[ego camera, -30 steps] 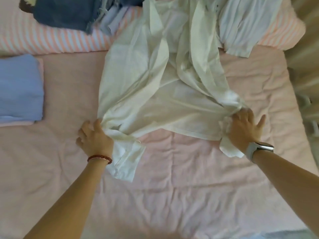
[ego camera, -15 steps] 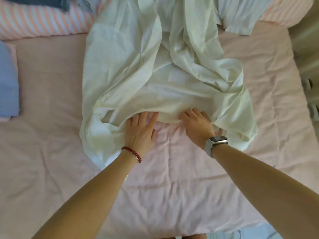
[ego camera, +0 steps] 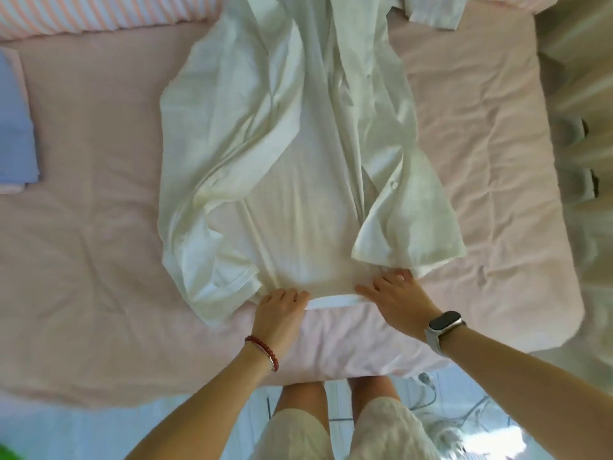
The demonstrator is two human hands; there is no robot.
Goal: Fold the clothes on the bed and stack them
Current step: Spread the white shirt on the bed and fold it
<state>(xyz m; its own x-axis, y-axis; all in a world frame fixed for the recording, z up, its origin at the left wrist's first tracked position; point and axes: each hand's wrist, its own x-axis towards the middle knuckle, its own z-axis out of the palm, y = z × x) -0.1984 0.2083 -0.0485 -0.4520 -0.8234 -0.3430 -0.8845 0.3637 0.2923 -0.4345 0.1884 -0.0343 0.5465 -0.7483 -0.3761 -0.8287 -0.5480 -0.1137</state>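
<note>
A white button-up shirt (ego camera: 298,144) lies lengthwise on the pink bed (ego camera: 99,260), its front panels open and creased and its hem toward me. My left hand (ego camera: 282,307), with a red bead bracelet on the wrist, grips the near hem with curled fingers. My right hand (ego camera: 396,295), with a watch on the wrist, rests on the hem a little to the right, fingers spread and fairly straight. A flat white strip of hem (ego camera: 331,300) stretches between the two hands. The shirt's collar end runs out of view at the top.
A folded blue garment (ego camera: 15,127) lies at the bed's left edge. A striped pillow (ego camera: 99,14) lies at the far left, with another white garment (ego camera: 434,11) at the far right. The bed's near edge (ego camera: 331,376) is at my legs. Cables (ego camera: 464,413) lie on the floor.
The shirt has been drawn toward me and now lies straighter. Both hands moved from under its middle to the hem, near the bed's edge. The camera tilted down, so my legs now show.
</note>
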